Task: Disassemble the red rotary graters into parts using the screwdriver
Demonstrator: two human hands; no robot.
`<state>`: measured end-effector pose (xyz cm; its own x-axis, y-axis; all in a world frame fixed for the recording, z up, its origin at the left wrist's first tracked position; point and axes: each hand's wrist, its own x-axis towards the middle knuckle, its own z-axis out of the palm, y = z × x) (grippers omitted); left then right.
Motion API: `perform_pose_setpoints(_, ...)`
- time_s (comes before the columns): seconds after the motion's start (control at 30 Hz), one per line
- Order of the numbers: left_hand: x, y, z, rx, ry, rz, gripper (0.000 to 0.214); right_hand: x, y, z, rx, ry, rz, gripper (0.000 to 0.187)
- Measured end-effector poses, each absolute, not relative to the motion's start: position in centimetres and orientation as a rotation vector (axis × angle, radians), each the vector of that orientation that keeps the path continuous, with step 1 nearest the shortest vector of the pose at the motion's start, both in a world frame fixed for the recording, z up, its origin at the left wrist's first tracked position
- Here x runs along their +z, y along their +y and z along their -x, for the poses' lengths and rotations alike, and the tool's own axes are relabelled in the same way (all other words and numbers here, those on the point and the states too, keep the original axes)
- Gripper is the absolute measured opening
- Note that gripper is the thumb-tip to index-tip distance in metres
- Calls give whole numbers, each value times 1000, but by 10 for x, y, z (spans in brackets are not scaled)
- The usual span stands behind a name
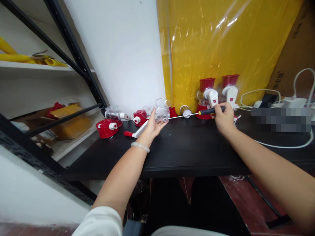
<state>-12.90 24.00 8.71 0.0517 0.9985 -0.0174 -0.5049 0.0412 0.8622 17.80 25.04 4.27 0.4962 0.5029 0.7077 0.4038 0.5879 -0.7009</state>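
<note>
Pressing at an angle could make the screwdriver [205, 111] slip off the clear plastic part [162, 113] and jab your left hand [153, 127], whose fingers lie close to the tip. Your left thumb and fingers curl partway around the part, near the back of the tabletop [192, 150]; a light grip might let it twist. Your right hand [225, 120] is closed around the screwdriver's handle. The part looks see-through, shiny and rounded; its finer detail is too blurred to tell.

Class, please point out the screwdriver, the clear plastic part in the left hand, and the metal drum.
Screwdriver [206, 111]: head view, on its dark handle.
Clear plastic part [162, 113]: head view, on its transparent body.
Metal drum [185, 110]: head view, on its shiny surface.
</note>
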Motion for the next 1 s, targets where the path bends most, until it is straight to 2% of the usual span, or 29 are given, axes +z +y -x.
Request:
perform_pose_setpoints(0.6, 82, 242, 128, 1477, 1018, -840, 68, 45, 250, -181, 207, -1056, 1120, 15)
perform_pose_setpoints(0.87, 79, 239, 121, 1475, 1072, -864, 83, 53, 243, -181, 142, -1035, 1276, 10)
perform_pose_setpoints(1.0, 78, 238, 118, 1489, 1089, -854, 83, 63, 234, -181, 57, -1009, 1352, 8)
